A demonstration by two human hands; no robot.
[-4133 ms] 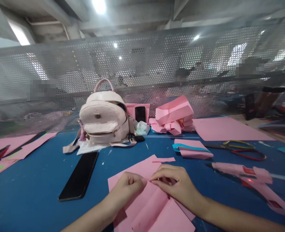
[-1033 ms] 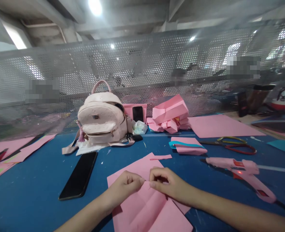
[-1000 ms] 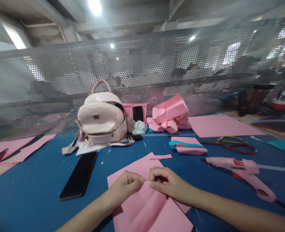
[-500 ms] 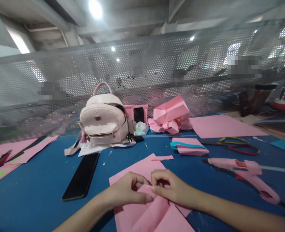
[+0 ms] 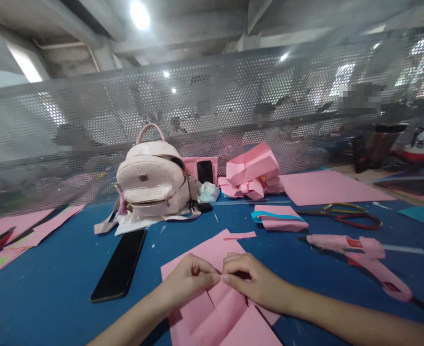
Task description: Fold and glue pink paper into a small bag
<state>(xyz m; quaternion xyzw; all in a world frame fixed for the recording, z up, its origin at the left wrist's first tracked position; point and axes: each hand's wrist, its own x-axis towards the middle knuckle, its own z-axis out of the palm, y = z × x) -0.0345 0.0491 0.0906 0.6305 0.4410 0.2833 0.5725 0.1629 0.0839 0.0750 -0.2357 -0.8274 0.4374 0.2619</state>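
Several pink sheets (image 5: 55, 227) lie on the blue table (image 5: 53, 298) at the left edge of the frame, with a dark phone (image 5: 120, 266) slanting in the lower left and a pale backpack (image 5: 154, 180) standing left of centre. In the lower middle, the left hand (image 5: 188, 283) has just changed its hold: half a second ago its thumb lay lower across the paper with the fingers apart from it, while now the thumb is drawn in against the fingers and its tip meets the right thumb. Both hands appear to be pinching the upper end of the folded pink paper (image 5: 228, 312), which sits at the lower centre over a flat pink sheet (image 5: 204, 250); the pinched edge itself is mostly hidden by the fingers. To judge by this, a crease is being worked along that end, the left hand re-gripping while the right hand (image 5: 251, 281) holds with curled fingers and thumb. The folded paper's upper end points away from the person, and its raised fold slants from beside the right hand toward the bottom left; its lower end leaves the frame, so the full long axis cannot be told. Farther right lie a pink packet with a blue band (image 5: 284, 225), scissors (image 5: 327, 211) and a pink glue gun (image 5: 363, 247), untouched.
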